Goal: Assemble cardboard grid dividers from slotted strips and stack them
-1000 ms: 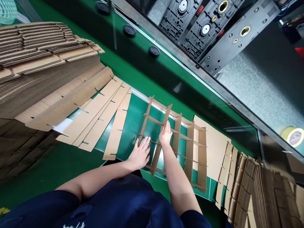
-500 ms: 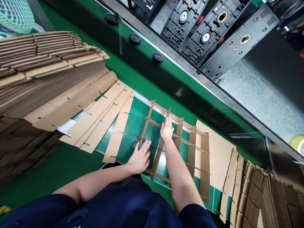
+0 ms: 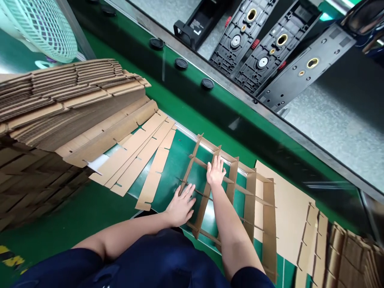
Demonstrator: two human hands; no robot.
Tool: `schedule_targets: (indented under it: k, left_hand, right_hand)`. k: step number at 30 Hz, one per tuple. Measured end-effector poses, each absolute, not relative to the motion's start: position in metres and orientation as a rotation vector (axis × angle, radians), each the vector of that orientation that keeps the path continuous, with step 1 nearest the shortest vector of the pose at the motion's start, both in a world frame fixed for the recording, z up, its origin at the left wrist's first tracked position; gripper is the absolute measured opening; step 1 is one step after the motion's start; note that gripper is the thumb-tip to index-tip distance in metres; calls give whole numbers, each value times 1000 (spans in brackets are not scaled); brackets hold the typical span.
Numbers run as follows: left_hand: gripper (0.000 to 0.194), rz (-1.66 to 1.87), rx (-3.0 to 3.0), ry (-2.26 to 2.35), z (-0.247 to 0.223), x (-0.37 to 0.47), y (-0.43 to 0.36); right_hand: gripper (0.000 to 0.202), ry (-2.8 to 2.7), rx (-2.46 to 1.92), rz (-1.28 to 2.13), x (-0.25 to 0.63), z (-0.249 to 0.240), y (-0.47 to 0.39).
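A cardboard divider grid (image 3: 250, 200) of interlocked slotted strips stands on the green table in front of me. My left hand (image 3: 181, 205) rests on the grid's near left corner, palm down with fingers spread; part of the leftmost strip is hidden beneath it. On the second cross strip from the left lies my right hand (image 3: 215, 171), fingers stretched out over its top edge near the far side. Neither hand grasps anything that I can see. Left of the grid, loose slotted cardboard strips (image 3: 155, 170) lie flat, fanned out.
Tall stacks of cardboard strips (image 3: 99, 86) stand at the left below a mint-green fan (image 3: 52, 30). A flat cardboard sheet (image 3: 288, 208) and more slotted strips (image 3: 307, 236) lie right. Beyond a metal rail are black plastic panels (image 3: 270, 52); round black caps (image 3: 207, 83) sit before it.
The camera view has shifted, so the scene sits lower and further right. My right hand's fingers have spread a little on the strip; my left hand stays at the grid's near left corner.
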State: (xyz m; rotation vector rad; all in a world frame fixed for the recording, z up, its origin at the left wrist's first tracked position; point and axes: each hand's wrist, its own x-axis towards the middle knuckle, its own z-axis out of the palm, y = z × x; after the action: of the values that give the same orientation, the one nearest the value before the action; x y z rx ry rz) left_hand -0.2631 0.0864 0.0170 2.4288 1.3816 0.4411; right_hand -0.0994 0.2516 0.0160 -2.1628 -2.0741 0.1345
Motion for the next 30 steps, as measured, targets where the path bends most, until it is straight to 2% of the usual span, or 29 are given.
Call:
schedule_targets:
  k: [3, 8, 14, 20, 25, 30]
  left_hand:
    - [41, 605, 2374, 1464, 20, -292, 95]
    - [47, 645, 1898, 2136, 10, -362, 121]
    - [53, 710, 1923, 1759, 1, -348, 141]
    - [62, 671, 2054, 1669, 13, -303, 201]
    - [63, 269, 2131, 1694, 2, -287, 252]
    - [62, 245, 2244, 1683, -17, -282, 260]
  right_hand:
    - [58, -1889, -2065, 128, -88, 21, 232]
    - [57, -1410, -2214, 7, -38, 24, 164]
    - [56, -1114, -2596, -207, 33, 20, 52]
    - [56, -814, -2840, -217, 79, 23, -32]
    - [60, -822, -2905, -95, 116, 25, -50]
    - [65, -898, -2913, 137, 152, 42, -19]
